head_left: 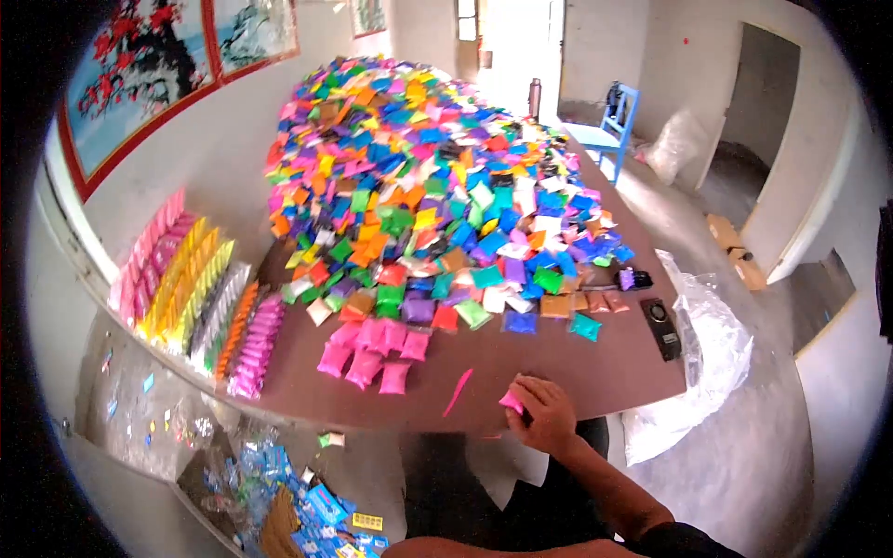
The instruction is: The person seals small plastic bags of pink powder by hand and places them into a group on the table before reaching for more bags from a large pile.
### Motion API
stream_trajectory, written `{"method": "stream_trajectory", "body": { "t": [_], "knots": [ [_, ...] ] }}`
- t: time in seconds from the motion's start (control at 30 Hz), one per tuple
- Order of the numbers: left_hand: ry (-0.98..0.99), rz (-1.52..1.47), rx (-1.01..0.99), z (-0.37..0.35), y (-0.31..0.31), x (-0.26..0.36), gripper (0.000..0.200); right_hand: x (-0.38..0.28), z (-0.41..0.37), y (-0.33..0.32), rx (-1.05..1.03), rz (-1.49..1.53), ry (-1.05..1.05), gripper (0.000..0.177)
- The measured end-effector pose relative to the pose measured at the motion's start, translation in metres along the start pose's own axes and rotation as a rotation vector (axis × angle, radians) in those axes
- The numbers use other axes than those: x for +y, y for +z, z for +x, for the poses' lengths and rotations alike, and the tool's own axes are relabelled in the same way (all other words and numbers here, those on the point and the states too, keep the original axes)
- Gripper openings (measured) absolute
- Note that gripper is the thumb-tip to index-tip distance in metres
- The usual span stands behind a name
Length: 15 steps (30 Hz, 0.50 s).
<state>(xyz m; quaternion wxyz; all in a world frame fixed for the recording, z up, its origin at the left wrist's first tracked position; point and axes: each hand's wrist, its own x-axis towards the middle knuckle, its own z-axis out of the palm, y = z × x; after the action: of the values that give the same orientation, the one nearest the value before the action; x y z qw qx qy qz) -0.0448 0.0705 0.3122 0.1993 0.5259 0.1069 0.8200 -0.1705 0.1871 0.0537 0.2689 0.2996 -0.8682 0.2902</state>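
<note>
Brown table [558, 372], centre frame; heap of coloured packets [419, 167], upper centre; right hand [544, 417], lower centre at the near edge — fingers curled around one pink packet [511, 402], best pinched lightly by its edge; left hand out of view.

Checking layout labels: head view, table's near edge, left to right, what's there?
Sorted packet rows → pink packet cluster → pink strip → pink packet pinched in the right hand → black device → clear plastic bag.
</note>
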Motion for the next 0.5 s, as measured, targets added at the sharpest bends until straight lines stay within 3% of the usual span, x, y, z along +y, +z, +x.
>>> {"method": "stream_trajectory", "body": {
  "t": [0.27,0.33,0.37,0.4,0.47,0.5],
  "knots": [
    [0.032,0.101,0.104,-0.036,-0.017,0.029,0.082,0.006,-0.005,0.0,-0.012,0.026,-0.011,0.042],
    [0.113,0.096,0.485,-0.084,-0.042,0.026,0.082,0.01,-0.011,-0.001,0.013,0.045,-0.009,0.043],
    [0.187,0.012,1.041,-0.127,-0.056,0.016,0.077,0.01,-0.012,-0.003,0.029,0.129,0.049,0.043],
    [0.172,0.021,1.036,-0.137,-0.068,0.012,0.077,0.008,-0.013,-0.004,0.04,0.219,0.102,0.044],
    [-0.591,1.182,1.228,-0.146,-0.086,0.001,0.071,0.0,-0.018,-0.014,0.07,0.313,0.119,0.043],
    [-0.6,1.189,1.218,-0.162,-0.094,-0.004,0.071,-0.007,-0.021,-0.021,0.087,0.4,0.136,0.042]
  ]
}}
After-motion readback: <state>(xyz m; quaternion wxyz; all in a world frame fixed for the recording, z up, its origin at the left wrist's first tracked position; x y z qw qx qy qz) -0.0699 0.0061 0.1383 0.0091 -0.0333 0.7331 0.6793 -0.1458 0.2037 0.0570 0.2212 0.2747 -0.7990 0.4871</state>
